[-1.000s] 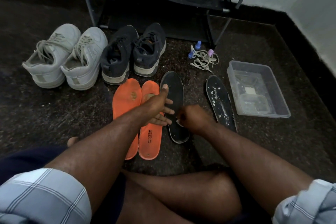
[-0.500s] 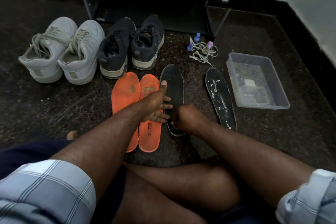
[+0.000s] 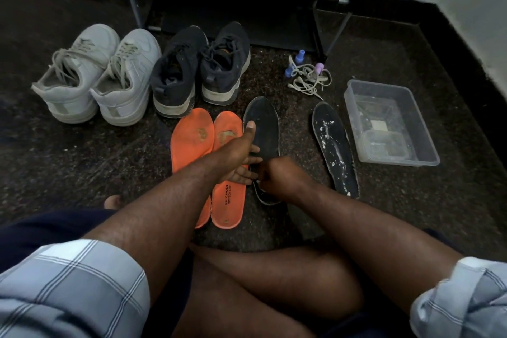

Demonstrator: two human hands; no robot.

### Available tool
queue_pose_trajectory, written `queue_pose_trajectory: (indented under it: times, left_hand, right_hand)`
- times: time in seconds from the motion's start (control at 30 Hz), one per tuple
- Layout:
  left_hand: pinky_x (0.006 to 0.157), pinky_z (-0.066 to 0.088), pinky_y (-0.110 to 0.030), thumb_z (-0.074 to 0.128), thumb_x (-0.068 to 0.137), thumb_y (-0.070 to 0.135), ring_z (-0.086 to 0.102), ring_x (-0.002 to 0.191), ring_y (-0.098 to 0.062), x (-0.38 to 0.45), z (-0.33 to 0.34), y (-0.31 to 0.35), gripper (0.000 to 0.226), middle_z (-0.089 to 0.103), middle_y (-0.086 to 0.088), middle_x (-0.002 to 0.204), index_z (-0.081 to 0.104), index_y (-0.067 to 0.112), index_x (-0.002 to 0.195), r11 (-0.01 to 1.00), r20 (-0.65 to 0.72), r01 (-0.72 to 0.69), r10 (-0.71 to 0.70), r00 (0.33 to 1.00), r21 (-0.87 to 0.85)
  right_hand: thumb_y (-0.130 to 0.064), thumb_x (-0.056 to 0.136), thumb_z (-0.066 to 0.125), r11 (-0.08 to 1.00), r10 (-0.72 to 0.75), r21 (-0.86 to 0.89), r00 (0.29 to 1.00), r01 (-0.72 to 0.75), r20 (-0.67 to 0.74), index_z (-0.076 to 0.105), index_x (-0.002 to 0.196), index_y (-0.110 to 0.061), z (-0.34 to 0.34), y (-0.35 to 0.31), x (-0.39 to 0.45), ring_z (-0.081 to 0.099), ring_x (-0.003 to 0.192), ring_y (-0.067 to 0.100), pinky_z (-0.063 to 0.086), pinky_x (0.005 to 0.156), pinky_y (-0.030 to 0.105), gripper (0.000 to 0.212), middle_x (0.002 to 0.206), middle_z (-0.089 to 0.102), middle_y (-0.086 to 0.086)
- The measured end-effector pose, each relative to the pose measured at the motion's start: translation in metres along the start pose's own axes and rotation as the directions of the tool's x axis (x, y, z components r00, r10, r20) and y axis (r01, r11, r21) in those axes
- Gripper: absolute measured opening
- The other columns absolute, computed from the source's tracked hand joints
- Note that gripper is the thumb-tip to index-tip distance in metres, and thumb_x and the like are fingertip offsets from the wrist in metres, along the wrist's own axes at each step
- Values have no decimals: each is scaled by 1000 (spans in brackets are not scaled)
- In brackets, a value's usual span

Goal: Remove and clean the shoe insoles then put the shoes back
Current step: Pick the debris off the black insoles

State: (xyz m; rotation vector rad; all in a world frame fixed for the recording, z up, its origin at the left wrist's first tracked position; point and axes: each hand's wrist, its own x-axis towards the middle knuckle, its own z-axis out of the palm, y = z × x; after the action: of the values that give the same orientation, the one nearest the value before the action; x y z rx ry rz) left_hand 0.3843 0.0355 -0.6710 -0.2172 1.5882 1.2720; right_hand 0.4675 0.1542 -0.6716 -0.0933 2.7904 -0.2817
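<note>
On the floor (image 3: pixel 82 162) just beyond the crossed legs, the left hand (image 3: pixel 236 156) presses flat-fingered on the black insole (image 3: pixel 263 129). The right hand (image 3: pixel 277 175) curls over its heel end, pinching something white, unclear what. It looks light and floppy; best held at the edges.

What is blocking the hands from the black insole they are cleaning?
Nothing visible. The left hand already rests on the black insole, and the right hand is on its lower part.
</note>
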Motion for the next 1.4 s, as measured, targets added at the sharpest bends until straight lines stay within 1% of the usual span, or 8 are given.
queue_pose_trajectory:
  times: [0.17, 0.37, 0.53, 0.7, 0.8, 0.97, 1.27, 1.4]
  left_hand:
    - [86, 52, -46, 20, 88, 82, 66, 92, -33, -1, 1, 1, 92, 59, -9, 139, 47, 15, 144, 1000, 3, -6, 6, 1000, 16]
    - [91, 51, -48, 21, 88, 82, 62, 114, -42, -1, 2, -1, 91, 57, -9, 140, 46, 16, 145, 1000, 4, 0, -1, 1000, 3]
    - [85, 53, -44, 20, 88, 83, 68, 88, -32, 0, 1, 0, 91, 60, -8, 138, 48, 16, 143, 1000, -7, -8, 8, 1000, 12]
    - [86, 52, -45, 19, 88, 83, 66, 106, -37, 0, 2, -1, 93, 56, -9, 143, 45, 16, 146, 1000, 7, -2, 1, 1000, 16]
    - [89, 52, -46, 20, 88, 82, 66, 107, -40, 1, 1, 0, 92, 59, -10, 139, 47, 15, 144, 1000, -3, 2, -2, 1000, 5]
    - [89, 52, -45, 18, 90, 81, 67, 105, -39, 1, 2, -1, 90, 58, -9, 140, 46, 15, 145, 1000, -15, -6, 6, 1000, 16]
    - [87, 52, -43, 19, 89, 82, 67, 106, -38, 2, 2, 0, 91, 58, -8, 141, 45, 16, 146, 1000, -8, 2, -2, 1000, 17]
    - [86, 52, -43, 18, 88, 83, 66, 106, -37, 2, 2, 0, 93, 57, -8, 142, 44, 17, 147, 1000, -2, 6, -6, 1000, 20]
  right_hand:
    - [-22, 86, 60, 995, -92, -38, 989, 97, 113, 71, 93, -10, -3, -5, -12, 67, 86, 31, 48, 71, 32, 18, 94, 72, 11]
    - [-20, 90, 56, 994, -86, -61, 995, 88, 47, 70, 99, -8, -5, -3, -3, 65, 91, 33, 47, 73, 33, 20, 101, 70, 13]
    - [-26, 85, 63, 997, -60, -33, 984, 67, 170, 74, 90, -11, -2, 2, -8, 68, 83, 28, 51, 71, 32, 19, 91, 73, 9]
    - [-24, 88, 61, 988, 30, -156, 983, -1, 183, 71, 102, -10, -10, 7, -3, 66, 94, 31, 48, 74, 30, 23, 102, 71, 12]
    - [-20, 85, 62, 990, 23, -138, 958, 18, 287, 72, 97, -10, -3, 5, -11, 67, 88, 29, 48, 70, 29, 18, 96, 72, 11]
    - [-27, 85, 65, 987, 102, -143, 982, -79, 161, 72, 96, -12, -10, 18, -2, 67, 92, 28, 45, 71, 27, 20, 99, 72, 10]
    - [-24, 83, 68, 984, 146, -127, 971, -123, 189, 73, 96, -10, -11, 22, -1, 67, 92, 29, 42, 68, 25, 20, 98, 71, 12]
    - [-22, 84, 67, 974, 98, -223, 950, -31, 298, 71, 104, -8, -5, 15, -5, 66, 97, 29, 42, 70, 26, 24, 104, 71, 13]
